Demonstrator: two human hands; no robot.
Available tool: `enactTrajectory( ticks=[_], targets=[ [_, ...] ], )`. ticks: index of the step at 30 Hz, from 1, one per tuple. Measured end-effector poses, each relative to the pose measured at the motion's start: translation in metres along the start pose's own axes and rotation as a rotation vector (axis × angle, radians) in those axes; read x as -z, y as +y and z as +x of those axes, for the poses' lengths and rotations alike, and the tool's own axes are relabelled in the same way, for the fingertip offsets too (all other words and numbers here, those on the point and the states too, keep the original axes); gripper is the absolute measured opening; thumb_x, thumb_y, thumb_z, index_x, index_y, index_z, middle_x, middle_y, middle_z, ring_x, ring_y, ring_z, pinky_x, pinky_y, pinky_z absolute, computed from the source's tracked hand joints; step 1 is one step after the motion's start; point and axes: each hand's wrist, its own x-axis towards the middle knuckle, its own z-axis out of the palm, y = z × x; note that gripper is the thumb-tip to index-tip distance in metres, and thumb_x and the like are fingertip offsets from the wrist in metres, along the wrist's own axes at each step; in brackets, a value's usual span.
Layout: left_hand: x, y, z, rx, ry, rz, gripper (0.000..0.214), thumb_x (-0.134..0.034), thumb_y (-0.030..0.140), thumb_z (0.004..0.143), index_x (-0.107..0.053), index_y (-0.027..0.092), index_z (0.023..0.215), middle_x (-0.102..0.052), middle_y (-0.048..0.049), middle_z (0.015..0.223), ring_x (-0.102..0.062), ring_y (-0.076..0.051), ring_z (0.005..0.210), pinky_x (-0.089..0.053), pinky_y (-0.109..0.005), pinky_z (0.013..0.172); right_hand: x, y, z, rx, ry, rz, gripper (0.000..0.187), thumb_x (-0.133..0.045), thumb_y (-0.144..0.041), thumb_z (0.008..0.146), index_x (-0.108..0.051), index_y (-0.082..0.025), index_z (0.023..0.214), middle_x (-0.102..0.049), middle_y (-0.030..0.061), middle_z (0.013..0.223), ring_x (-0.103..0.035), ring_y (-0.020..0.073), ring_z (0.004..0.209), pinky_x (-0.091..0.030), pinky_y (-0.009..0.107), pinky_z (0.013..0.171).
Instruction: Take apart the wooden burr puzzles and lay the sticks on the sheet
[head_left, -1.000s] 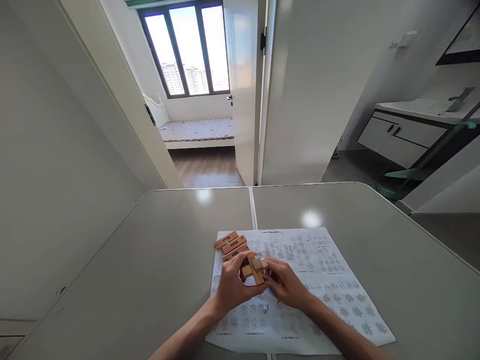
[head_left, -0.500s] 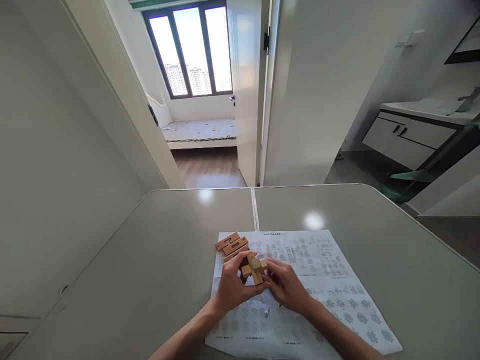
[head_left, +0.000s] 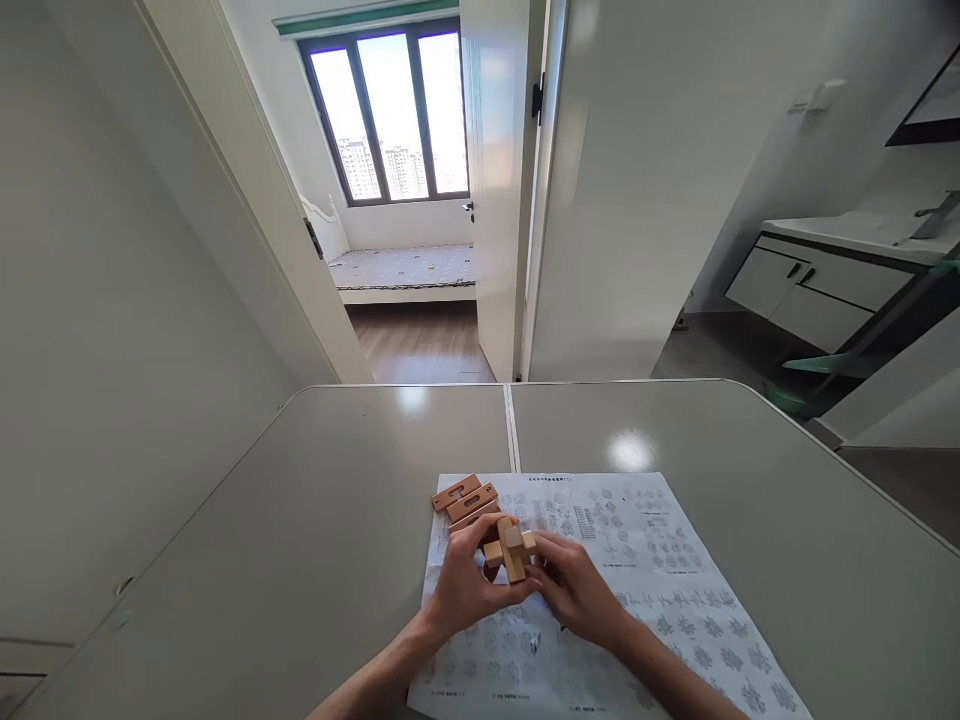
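Observation:
A small wooden interlocking puzzle (head_left: 511,548), a cross of light-brown bars, is held between both my hands just above a printed instruction sheet (head_left: 645,560). My left hand (head_left: 463,590) pinches it from the left with the fingers curled round it. My right hand (head_left: 574,588) grips it from the right, fingers closed against the bars. Three loose flat wooden pieces (head_left: 463,498) with slots lie side by side on the sheet's far left corner, just beyond my left hand.
The grey table (head_left: 300,540) has a seam down its middle and a rounded far edge. Beyond it an open door (head_left: 495,180) leads to a room with a window. A vanity cabinet (head_left: 817,290) stands at the right.
The view has tipped slightly, so table and hands sit lower in the frame. Both hands keep their hold on the puzzle; my fingers have shifted a little round it.

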Motion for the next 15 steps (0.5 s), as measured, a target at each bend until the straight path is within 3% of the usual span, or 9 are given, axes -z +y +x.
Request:
enactTrajectory(
  ticks=[9, 15],
  targets=[
    [0.0024, 0.0002, 0.0008, -0.018, -0.025, 0.011, 0.051, -0.089, 0.044, 0.068, -0.069, 0.019, 0.108, -0.075, -0.0066, 0.097, -0.071, -0.023, 0.085, -0.062, -0.030, 0.073, 0.0006, -0.0049, 0.0017, -0.030, -0.022, 0.040, 0.029, -0.049, -0.041, 0.107, -0.060, -0.022, 0.088, -0.060, 0.0038, 0.080, -0.049, 0.0184, 0.066, -0.039, 0.029, 0.060],
    [0.0023, -0.0020, -0.0010, -0.026, -0.050, -0.002, 0.052, -0.090, 0.039, 0.068, -0.069, 0.019, 0.112, -0.074, -0.0057, 0.095, -0.071, -0.021, 0.080, -0.060, -0.028, 0.068, 0.0020, -0.0030, 0.0024, -0.001, -0.019, 0.030, 0.030, -0.051, -0.041, 0.106, -0.062, -0.022, 0.086, -0.059, 0.0041, 0.077, -0.051, 0.0196, 0.067, -0.042, 0.030, 0.060]
  ],
)
